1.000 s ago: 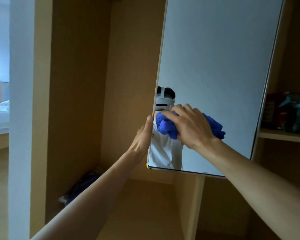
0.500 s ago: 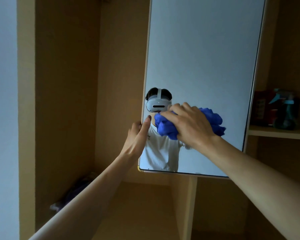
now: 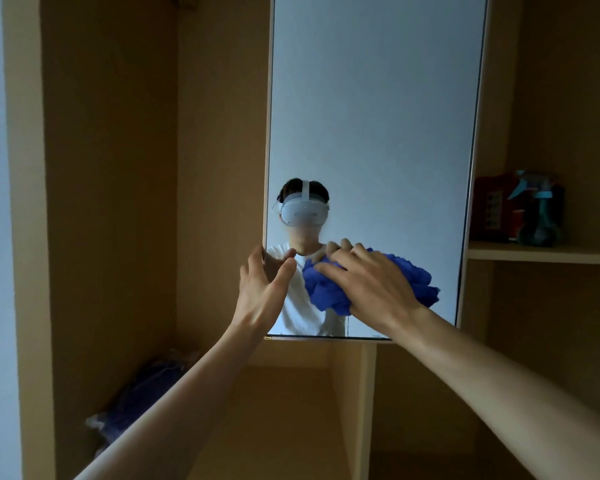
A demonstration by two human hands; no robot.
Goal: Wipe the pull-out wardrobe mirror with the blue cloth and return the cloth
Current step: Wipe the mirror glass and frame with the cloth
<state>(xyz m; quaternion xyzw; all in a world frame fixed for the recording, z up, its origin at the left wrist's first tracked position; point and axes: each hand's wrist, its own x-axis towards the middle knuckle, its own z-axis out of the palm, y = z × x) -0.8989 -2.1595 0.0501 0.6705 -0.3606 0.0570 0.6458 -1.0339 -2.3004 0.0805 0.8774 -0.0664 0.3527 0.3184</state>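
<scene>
A person's right hand [image 3: 368, 289] presses a bunched blue cloth [image 3: 329, 289] against the lower part of a tall mirror [image 3: 371, 116], just right of frame centre, with the fingers curled over the wad and gripping it. The cloth sits near the mirror's lower left corner, close above the bottom edge. Nearly all the glass lies above the hand: the mirror's long axis runs up and down the frame, so the wiping yet to come would travel mostly upward and to the right, by this reading. The left hand [image 3: 262, 292], at frame centre, is at the mirror's left edge, fingers spread and loosely bent, thumb toward the glass; whether it actually grips the edge or only hovers beside it cannot be told. It is the nearer hand to that edge and seems placed to steady the panel. Both arms reach in from the bottom of the frame, the right from the lower right, nearly straight. On a shelf [image 3: 541, 252] at mid right stand a spray bottle [image 3: 537, 216] and a red box [image 3: 492, 209]. A dark bundle [image 3: 142, 396] lies at lower left.
</scene>
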